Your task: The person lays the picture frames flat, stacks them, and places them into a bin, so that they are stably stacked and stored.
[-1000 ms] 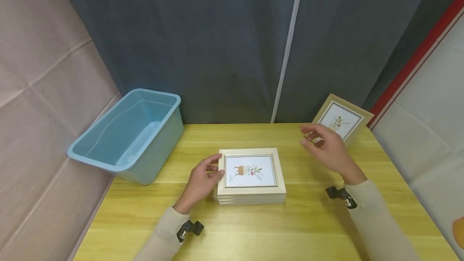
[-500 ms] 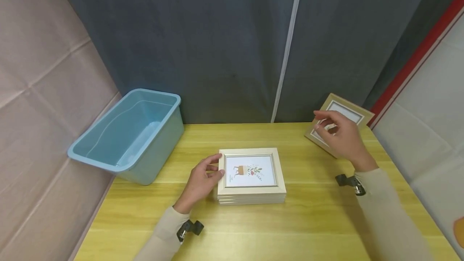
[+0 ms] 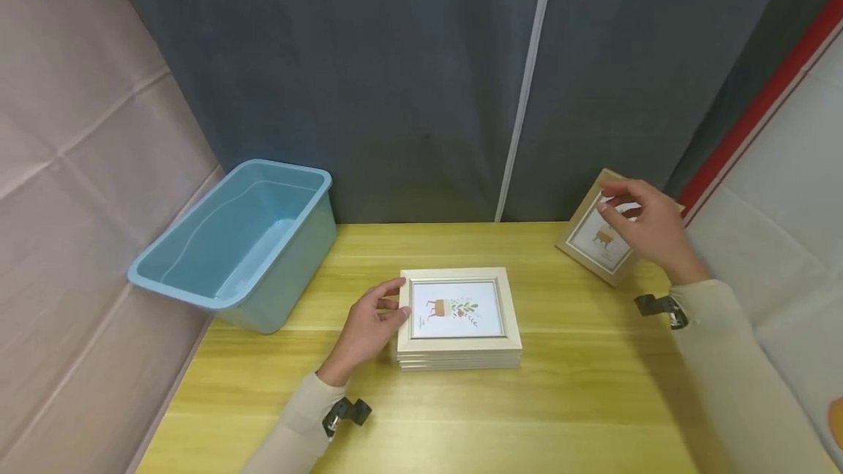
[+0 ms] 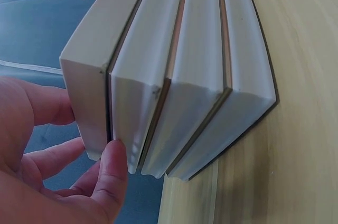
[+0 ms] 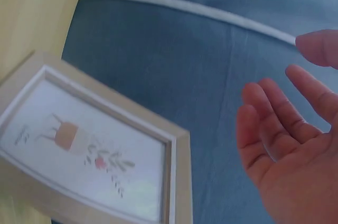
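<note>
A stack of several cream picture frames (image 3: pixel 459 346) lies in the middle of the table, the top one showing a potted-plant print. At its left edge my left hand (image 3: pixel 365 328) pinches the top picture frame (image 4: pixel 84 97); in the left wrist view the thumb lies on its face and a fingertip meets its side. At the back right a tan picture frame (image 3: pixel 596 240) with a similar print leans tilted against the curtain. My right hand (image 3: pixel 648 229) hovers in front of its upper right part, fingers loosely curved and holding nothing. The right wrist view has this hand (image 5: pixel 296 145) apart from the frame.
A blue plastic bin (image 3: pixel 279 269) stands at the back left of the wooden table (image 3: pixel 527 415). A dark curtain (image 3: pixel 395 93) closes off the back. Pale cloth walls (image 3: pixel 85 203) flank the left and right sides.
My right hand has moved right and farther back, from the left of the leaning frame to over its upper right part. My left hand and the stack have stayed put.
</note>
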Demonstrator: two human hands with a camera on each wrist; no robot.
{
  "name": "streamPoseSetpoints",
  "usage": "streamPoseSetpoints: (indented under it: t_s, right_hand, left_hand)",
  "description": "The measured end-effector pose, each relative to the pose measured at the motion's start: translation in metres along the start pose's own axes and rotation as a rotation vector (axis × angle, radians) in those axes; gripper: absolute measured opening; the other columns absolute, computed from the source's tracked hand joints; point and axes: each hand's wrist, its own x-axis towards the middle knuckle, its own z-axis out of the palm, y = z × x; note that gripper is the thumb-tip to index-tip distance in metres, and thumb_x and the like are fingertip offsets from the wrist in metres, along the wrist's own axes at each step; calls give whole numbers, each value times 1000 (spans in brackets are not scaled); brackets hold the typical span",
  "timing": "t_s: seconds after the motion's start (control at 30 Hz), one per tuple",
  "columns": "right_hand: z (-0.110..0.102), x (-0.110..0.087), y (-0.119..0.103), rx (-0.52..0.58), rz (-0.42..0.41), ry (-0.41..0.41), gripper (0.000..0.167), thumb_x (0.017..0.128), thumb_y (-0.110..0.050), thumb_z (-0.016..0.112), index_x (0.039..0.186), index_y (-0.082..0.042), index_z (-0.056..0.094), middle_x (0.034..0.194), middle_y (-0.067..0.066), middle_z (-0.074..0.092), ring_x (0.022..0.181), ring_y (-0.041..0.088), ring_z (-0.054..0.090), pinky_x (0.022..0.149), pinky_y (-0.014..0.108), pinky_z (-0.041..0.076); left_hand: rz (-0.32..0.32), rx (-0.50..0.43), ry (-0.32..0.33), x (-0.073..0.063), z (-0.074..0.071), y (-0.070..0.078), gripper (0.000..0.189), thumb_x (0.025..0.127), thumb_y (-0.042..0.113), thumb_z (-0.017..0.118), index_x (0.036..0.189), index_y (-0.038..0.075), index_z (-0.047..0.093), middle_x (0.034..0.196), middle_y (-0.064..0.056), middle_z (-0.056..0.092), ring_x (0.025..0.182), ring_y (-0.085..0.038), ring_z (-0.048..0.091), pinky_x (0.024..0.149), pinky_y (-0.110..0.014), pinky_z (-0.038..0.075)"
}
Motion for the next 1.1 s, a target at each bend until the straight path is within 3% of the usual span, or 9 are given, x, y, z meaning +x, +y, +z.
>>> streamPoseSetpoints:
  t_s: [0.33, 0.5, 0.6, 0.67, 0.73, 0.83, 0.93, 1.1]
  right_hand:
    - [-14, 11, 32, -61, 35, 18, 43, 103, -27, 70, 142, -8, 66, 130, 15, 63, 107, -5, 52, 88, 6, 38]
    - [-20, 14, 45, -81, 122, -8, 49, 104, -36, 67, 146, -11, 63, 135, 14, 60, 119, 21, 57, 91, 15, 41]
    - [-23, 14, 51, -92, 180, -26, 54, 104, -43, 64, 148, -12, 62, 137, 13, 58, 126, 34, 58, 88, 14, 40]
    - [-23, 13, 55, -95, 195, -18, 54, 104, -43, 65, 147, -12, 62, 137, 13, 57, 125, 27, 62, 86, 9, 39]
    - [-24, 13, 59, -105, 180, 17, 50, 103, -38, 67, 143, -9, 65, 134, 14, 58, 115, 12, 64, 83, 3, 38]
    - [-26, 13, 63, -131, 140, 79, 43, 102, -30, 70, 137, -7, 70, 130, 15, 61, 100, -9, 54, 80, 2, 36]
    - [-27, 14, 65, -165, 110, 102, 39, 101, -26, 71, 134, -4, 71, 130, 19, 62, 102, 3, 56, 83, 12, 36]
    - [-28, 15, 70, -198, 124, 51, 40, 103, -24, 67, 134, 1, 68, 133, 29, 58, 122, 45, 53, 97, 53, 42]
  left_hand:
    - [0, 26, 3, 3, 0, 0, 52, 99, 17, 75, 148, 23, 61, 138, -7, 64, 114, -24, 64, 100, -44, 58]
    - [-2, 30, 6, 4, 0, -1, 52, 99, 17, 76, 148, 23, 61, 138, -7, 64, 114, -23, 64, 100, -43, 58]
    - [-5, 28, 10, 3, 0, -2, 52, 99, 17, 75, 149, 23, 61, 138, -7, 64, 115, -23, 64, 100, -44, 58]
    - [-4, 25, 12, 3, 0, -2, 52, 99, 17, 75, 148, 23, 62, 138, -7, 64, 114, -23, 64, 100, -44, 58]
    - [-2, 28, 10, 2, 0, -3, 52, 99, 17, 75, 148, 23, 62, 138, -7, 64, 114, -23, 64, 100, -44, 58]
    - [0, 26, 10, 1, 1, -3, 52, 99, 18, 75, 148, 24, 61, 137, -8, 65, 112, -23, 64, 100, -44, 58]
    - [-3, 23, 13, 0, 1, -3, 52, 99, 18, 75, 148, 24, 62, 136, -8, 65, 112, -22, 64, 100, -44, 58]
    - [-1, 14, 5, -1, 1, -3, 51, 99, 18, 75, 148, 25, 62, 137, -8, 65, 112, -23, 64, 100, -45, 58]
